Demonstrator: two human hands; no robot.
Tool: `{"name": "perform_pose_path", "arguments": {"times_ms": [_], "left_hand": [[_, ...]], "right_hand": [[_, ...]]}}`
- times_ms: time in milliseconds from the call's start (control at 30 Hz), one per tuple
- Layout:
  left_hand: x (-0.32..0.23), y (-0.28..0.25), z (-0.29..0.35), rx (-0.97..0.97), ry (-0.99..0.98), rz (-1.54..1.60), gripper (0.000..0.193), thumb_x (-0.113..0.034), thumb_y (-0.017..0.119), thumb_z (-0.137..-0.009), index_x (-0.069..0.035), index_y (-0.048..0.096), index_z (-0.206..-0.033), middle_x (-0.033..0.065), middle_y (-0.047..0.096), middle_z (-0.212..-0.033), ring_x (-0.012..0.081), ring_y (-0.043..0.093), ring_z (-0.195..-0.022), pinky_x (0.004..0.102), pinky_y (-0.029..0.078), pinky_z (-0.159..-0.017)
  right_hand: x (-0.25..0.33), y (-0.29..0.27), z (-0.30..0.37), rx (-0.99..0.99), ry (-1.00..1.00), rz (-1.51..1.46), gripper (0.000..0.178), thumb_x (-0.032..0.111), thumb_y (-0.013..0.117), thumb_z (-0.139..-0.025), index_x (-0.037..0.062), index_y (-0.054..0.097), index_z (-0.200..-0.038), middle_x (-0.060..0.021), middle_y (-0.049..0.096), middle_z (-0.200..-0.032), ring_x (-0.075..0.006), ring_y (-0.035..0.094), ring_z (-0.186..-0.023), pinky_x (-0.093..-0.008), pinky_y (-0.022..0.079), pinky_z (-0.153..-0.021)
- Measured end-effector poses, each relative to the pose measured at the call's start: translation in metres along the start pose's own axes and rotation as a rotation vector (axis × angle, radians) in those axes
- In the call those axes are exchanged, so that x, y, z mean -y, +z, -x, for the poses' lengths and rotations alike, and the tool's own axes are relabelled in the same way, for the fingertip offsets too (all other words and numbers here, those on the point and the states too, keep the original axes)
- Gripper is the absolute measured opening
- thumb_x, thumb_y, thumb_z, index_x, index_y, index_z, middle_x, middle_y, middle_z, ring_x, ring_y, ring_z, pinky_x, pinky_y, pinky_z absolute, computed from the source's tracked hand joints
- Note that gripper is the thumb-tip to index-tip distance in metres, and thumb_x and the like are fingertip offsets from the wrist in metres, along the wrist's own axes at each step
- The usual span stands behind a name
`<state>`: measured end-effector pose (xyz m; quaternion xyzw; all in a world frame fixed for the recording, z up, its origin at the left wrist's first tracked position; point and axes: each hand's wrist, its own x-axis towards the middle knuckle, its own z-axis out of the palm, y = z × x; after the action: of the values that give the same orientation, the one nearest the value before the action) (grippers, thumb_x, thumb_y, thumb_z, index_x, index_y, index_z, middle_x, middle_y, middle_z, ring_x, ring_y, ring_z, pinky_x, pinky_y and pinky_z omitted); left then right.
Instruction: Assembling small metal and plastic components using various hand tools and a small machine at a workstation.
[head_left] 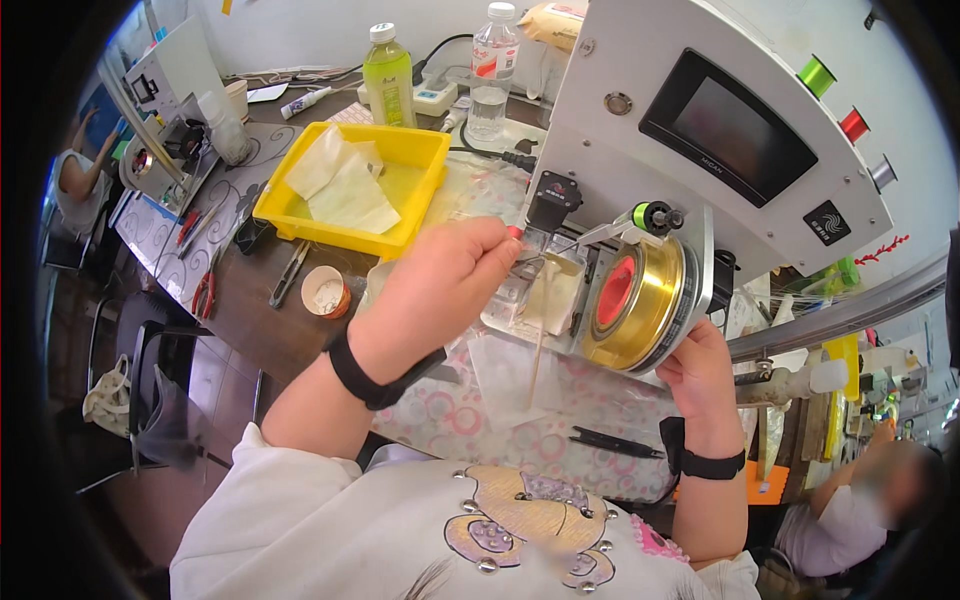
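Observation:
My left hand [445, 275] is closed in a pinch beside the working area of a white machine [610, 150]. A small red tip [514, 232] shows at its fingertips; the rest of what it grips is hidden. My right hand [703, 370] reaches up behind the lower edge of a large spool of gold wire [640, 308], its fingers partly hidden by the spool's dark flange. Between the hands lies a small pale pad [552, 297] on the machine's bed, with a thin stick [537, 365] pointing down toward me. A green spool [650, 217] sits above the gold one.
A yellow tray [425, 185] with white paper stands left, near a paper cup [326, 292] and a utility knife [290, 273]. Behind are a green bottle [388, 80] and a clear bottle [492, 75]. Black tweezers [615, 443] lie nearest me. Other people sit at both sides.

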<state>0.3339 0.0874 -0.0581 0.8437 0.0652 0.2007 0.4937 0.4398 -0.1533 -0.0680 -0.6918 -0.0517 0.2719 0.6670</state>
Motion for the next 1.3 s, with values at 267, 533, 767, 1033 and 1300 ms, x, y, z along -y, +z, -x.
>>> {"name": "perform_pose_path", "arguments": {"times_ms": [267,533,767,1033,1300], "left_hand": [[0.017,-0.002,-0.017,-0.044,-0.033,-0.108,0.021,-0.017,0.052,-0.083,0.001,0.054,-0.074,0.0153,0.052,-0.061,0.0290,0.049,-0.055,0.0359,0.039,-0.054],[0.046,-0.013,-0.024,0.077,-0.144,0.088,0.021,-0.016,0.051,-0.083,0.001,0.053,-0.072,0.0050,0.047,-0.057,0.0142,0.047,-0.054,0.0299,0.038,-0.051],[0.033,0.002,-0.027,0.139,-0.346,0.433,0.018,-0.015,0.051,-0.086,-0.006,0.054,-0.071,-0.0059,0.039,-0.056,0.0033,0.034,-0.050,0.0192,0.026,-0.045],[0.055,-0.013,-0.019,0.084,-0.487,0.667,0.014,-0.016,0.046,-0.090,-0.006,0.054,-0.085,-0.0041,0.039,-0.054,0.0024,0.030,-0.039,0.0161,0.021,-0.034],[0.054,-0.008,-0.026,0.147,-0.453,0.711,0.015,-0.019,0.045,-0.090,-0.010,0.048,-0.079,-0.0038,0.040,-0.054,0.0034,0.030,-0.038,0.0167,0.022,-0.034]], "right_hand": [[0.000,0.016,-0.005,0.038,-0.030,-0.079,0.017,0.000,0.053,-0.081,0.0031,0.057,-0.096,-0.0010,0.059,-0.074,-0.0032,0.048,-0.050,-0.0158,0.033,-0.039],[-0.014,0.014,-0.013,0.074,-0.139,-0.204,0.031,-0.002,0.051,-0.081,-0.0018,0.052,-0.112,-0.0093,0.061,-0.100,-0.0166,0.062,-0.085,-0.0275,0.052,-0.069],[-0.006,0.010,-0.007,0.105,-0.178,-0.159,0.026,0.000,0.047,-0.083,-0.0030,0.055,-0.108,-0.0123,0.061,-0.101,-0.0195,0.062,-0.088,-0.0301,0.053,-0.074],[-0.017,-0.071,0.019,-0.049,-0.348,0.318,0.012,0.014,0.059,-0.082,0.0022,0.057,-0.082,0.0019,0.051,-0.064,-0.0057,0.046,-0.060,-0.0213,0.038,-0.053],[-0.015,-0.125,0.045,-0.389,-0.422,0.217,0.006,0.008,0.059,-0.081,0.0021,0.058,-0.082,0.0019,0.051,-0.063,-0.0046,0.044,-0.057,-0.0216,0.036,-0.051]]}}
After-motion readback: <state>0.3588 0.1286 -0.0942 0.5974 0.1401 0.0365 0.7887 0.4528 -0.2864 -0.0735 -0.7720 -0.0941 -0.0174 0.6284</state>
